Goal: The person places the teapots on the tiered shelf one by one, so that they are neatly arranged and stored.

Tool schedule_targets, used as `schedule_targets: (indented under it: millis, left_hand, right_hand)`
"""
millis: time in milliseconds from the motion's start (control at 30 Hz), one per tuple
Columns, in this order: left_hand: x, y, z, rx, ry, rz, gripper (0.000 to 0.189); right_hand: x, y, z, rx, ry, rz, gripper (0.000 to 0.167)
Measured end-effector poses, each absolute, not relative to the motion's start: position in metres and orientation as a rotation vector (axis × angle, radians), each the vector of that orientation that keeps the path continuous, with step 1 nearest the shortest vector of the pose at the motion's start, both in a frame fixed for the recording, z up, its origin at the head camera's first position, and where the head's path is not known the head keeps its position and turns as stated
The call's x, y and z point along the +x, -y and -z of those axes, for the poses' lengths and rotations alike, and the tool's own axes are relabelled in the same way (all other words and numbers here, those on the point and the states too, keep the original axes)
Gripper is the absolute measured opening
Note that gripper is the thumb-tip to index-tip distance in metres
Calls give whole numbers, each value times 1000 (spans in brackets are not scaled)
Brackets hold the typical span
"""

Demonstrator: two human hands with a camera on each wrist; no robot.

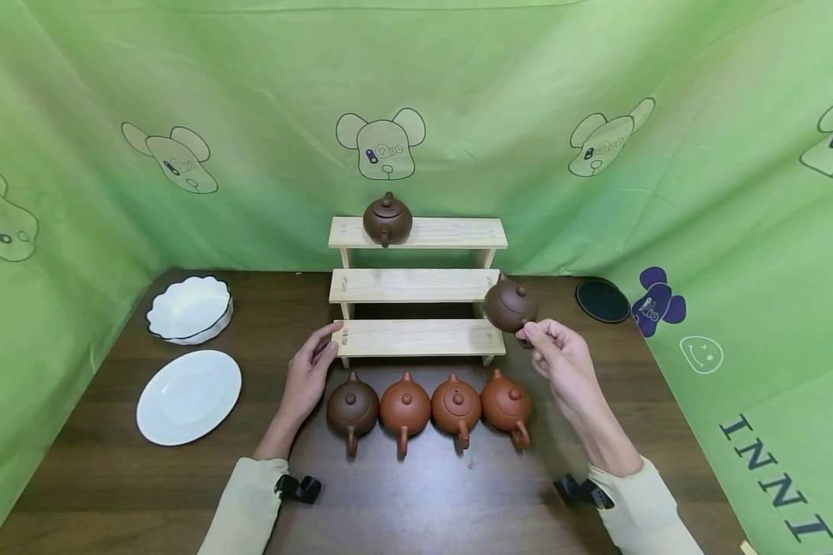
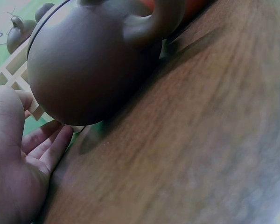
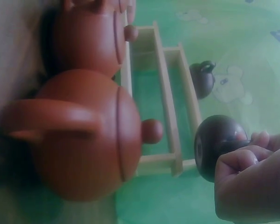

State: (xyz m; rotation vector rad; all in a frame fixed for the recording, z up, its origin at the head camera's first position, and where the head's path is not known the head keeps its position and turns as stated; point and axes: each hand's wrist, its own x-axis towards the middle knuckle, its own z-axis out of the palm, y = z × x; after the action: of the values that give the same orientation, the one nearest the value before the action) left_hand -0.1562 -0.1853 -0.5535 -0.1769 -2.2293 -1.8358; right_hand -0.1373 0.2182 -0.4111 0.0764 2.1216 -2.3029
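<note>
By its handle my right hand [image 1: 568, 362] holds a dark brown teapot [image 1: 510, 305] in the air, at the right end of a three-tier wooden stand [image 1: 416, 338]. The right wrist view shows the fingers curled at the handle of this dark teapot [image 3: 219, 135]. My left hand [image 1: 308, 374] rests against the left end of the stand's lowest step, its fingers extended. Another dark teapot [image 1: 387, 219] sits on the top step, left of the middle. In front of the stand stand a dark brown teapot [image 1: 352, 406] and reddish-orange teapots [image 1: 406, 406] in a row, handles toward me.
On the left of the wooden table [image 1: 403, 509] are a white scalloped bowl [image 1: 190, 310] and a white oval plate [image 1: 189, 398]. A black round coaster [image 1: 602, 301] lies at the back right. Green printed cloth [image 1: 264, 92] encloses the back and sides.
</note>
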Motion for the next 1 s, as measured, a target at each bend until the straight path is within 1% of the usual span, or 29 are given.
schedule_targets:
  millis: [233,400,833,1000]
  left_hand:
    - [-165,192,570,-156,2251,1881,38]
    - [-166,193,573,-122,2268,1892,37]
    - [-152,182,546,-184,2221,1854,39]
    - [-152,182,544,-168,2240,1851,39]
  right_hand:
    - [-155,-207,403,77,-2138,2312,25]
    - [-165,-199,397,77,-2127,2339,26]
    - [-182,-178,379,10,-2147,2354,26]
    - [-190,-171,371,-26,-2163,2348,27]
